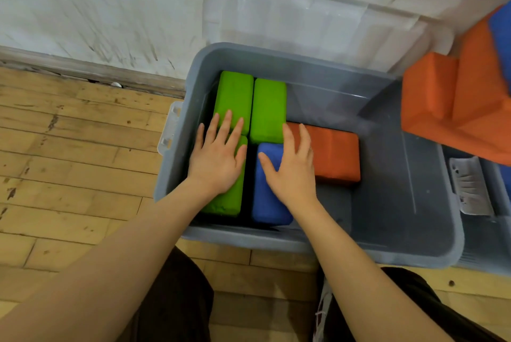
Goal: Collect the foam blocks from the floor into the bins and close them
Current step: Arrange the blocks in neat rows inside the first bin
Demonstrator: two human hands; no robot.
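Blue block (266,203) lay beneath flat, unclenched right hand (290,167), long axis twelve-to-six; left hand (218,159) flat on green block (226,197).

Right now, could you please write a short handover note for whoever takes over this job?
Left hand: open, flat on the green blocks.
Right hand: open, resting on the blue block and touching the orange block.
Done: three green, one blue, one orange in the grey bin; its right half is bare.
Left: lid stands open against the wall; more orange foam waits at right.
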